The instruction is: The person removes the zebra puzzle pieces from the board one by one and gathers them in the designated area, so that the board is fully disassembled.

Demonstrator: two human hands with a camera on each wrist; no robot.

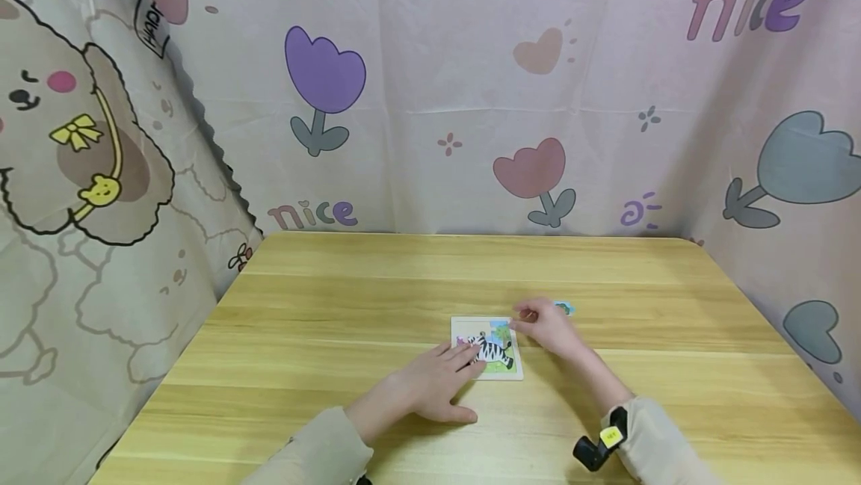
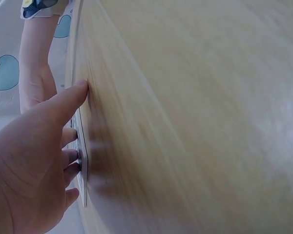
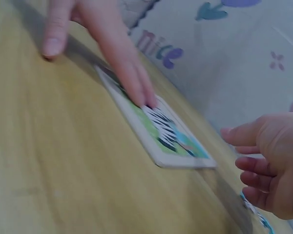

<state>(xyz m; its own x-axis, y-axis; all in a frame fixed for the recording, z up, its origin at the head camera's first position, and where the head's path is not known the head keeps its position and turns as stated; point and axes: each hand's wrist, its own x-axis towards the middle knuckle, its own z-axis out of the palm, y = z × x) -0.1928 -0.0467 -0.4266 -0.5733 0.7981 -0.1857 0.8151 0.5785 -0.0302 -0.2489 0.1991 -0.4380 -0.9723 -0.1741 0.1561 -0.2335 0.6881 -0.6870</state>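
A small square zebra jigsaw puzzle (image 1: 499,367) in a pale frame lies flat on the wooden table. My left hand (image 1: 433,384) rests on its left part with fingers stretched out, covering some of the picture; the thumb is off the board, near the tabletop. Just past the puzzle's upper right corner hovers my right hand (image 1: 548,326), its fingers loosely bent. In the right wrist view I see nothing between its thumb and fingers. A loose blue puzzle piece (image 1: 565,309) lies beyond the right hand, partly hidden by it. Part of the puzzle's upper left area looks plain and pale.
The wooden table (image 1: 336,306) stretches out around the puzzle on every side. Behind it hangs a printed curtain (image 1: 417,59) with tulips and hearts; another patterned cloth (image 1: 168,283) runs along the left edge. A black wrist camera (image 1: 595,451) sits on the right sleeve.
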